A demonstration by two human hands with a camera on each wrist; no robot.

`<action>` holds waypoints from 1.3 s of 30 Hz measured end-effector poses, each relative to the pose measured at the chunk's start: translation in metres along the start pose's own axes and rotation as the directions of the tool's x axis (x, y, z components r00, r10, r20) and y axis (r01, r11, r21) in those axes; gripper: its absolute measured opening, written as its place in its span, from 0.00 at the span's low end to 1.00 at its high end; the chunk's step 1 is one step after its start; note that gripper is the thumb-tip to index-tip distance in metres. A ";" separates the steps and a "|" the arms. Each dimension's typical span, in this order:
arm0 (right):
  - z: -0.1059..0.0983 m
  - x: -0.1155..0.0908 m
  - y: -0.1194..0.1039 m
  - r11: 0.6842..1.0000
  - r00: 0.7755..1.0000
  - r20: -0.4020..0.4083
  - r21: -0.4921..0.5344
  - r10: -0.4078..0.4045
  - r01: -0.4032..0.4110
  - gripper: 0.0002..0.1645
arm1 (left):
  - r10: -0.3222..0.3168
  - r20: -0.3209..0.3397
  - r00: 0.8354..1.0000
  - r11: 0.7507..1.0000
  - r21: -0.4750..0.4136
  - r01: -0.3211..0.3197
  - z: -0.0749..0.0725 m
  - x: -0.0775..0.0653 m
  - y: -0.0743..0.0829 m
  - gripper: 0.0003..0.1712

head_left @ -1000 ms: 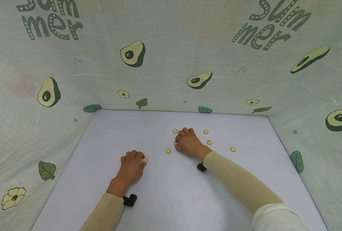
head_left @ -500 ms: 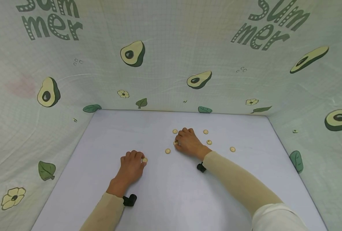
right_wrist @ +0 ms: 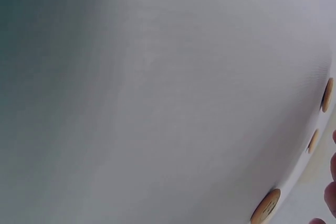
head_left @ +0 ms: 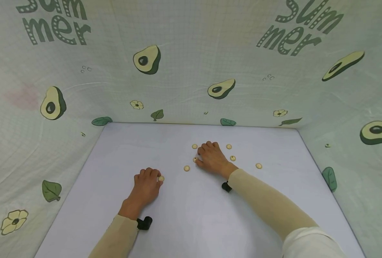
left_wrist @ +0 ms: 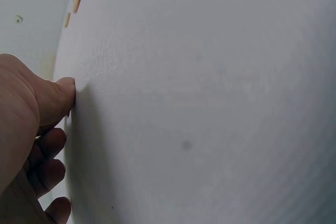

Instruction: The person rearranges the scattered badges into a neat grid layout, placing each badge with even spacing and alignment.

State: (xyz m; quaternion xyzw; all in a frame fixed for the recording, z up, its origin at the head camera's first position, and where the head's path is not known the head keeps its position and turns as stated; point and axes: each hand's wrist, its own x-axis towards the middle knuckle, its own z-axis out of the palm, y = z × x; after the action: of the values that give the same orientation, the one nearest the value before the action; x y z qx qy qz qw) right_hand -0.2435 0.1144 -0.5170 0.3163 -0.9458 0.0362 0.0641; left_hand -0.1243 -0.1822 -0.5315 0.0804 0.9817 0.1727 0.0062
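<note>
Your right hand [head_left: 212, 157] has loosened since the earlier frame: its fingers stand parted from the thumb, holding nothing; one button [head_left: 195, 159] lies at the thumb tip, contact unclear. Your left hand [head_left: 147, 185] pinches another button [head_left: 161, 178] between thumb and forefinger, above the table [head_left: 191, 218].

You are facing a pale cloth [head_left: 184, 39] that is hanging beyond the far edge of a white tabletop [head_left: 197, 222] and along its left and right sides. Green "summer" lettering [head_left: 62, 30] is showing far left and far right, printed avocados [head_left: 147, 60] are dotting the cloth, a pinkish stain [head_left: 22, 96] is marking its left side, and near left a leaf [head_left: 51, 191] is showing beyond a yellow flower [head_left: 14, 222].
</note>
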 end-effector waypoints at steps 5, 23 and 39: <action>-0.003 -0.006 0.005 1.000 1.000 -0.001 -0.012 0.006 -0.006 0.18 | -0.005 0.000 1.000 1.000 -0.001 0.005 -0.002 -0.001 0.002 0.14; -0.021 -0.062 0.067 0.996 0.993 -0.089 -0.043 0.079 -0.083 0.17 | -0.003 0.008 1.000 1.000 0.003 0.003 -0.004 -0.001 0.004 0.13; -0.035 -0.150 0.142 0.972 0.977 -0.103 -0.127 0.186 -0.199 0.17 | -0.011 0.020 1.000 1.000 0.015 0.011 -0.004 -0.001 0.003 0.14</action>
State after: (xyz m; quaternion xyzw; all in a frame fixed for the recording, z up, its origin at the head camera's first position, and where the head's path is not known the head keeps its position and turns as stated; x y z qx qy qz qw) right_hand -0.2071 0.3200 -0.5082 0.2160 -0.9684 -0.0083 0.1245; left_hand -0.1228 -0.1805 -0.5265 0.0769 0.9833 0.1644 0.0164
